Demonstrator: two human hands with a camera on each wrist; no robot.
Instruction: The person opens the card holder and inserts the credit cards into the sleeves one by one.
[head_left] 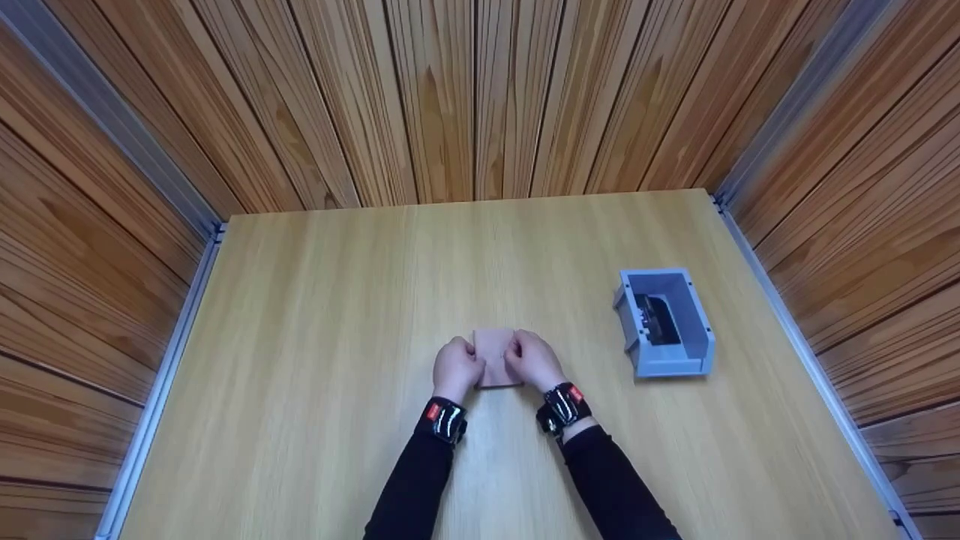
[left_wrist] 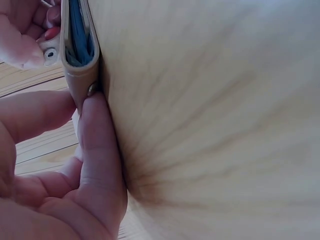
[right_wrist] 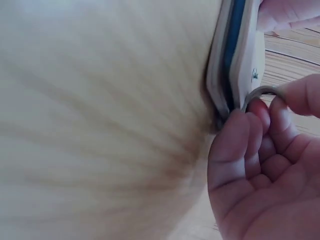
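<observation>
A pale pink wallet lies on the table between both hands, with blue showing between its layers in the wrist views. My left hand pinches its left folded edge between thumb and fingers, close by a small metal stud. On the opposite side my right hand grips the wallet's short strap, which bends up in a curve away from the body. A metal snap shows on the wallet near that strap. The snap end of the strap stands out from the wallet in the left wrist view.
To the right stands a blue-grey plastic bin with a black object inside. Wood-plank walls and metal rails border the light wooden table. Both wrists wear black camera bands.
</observation>
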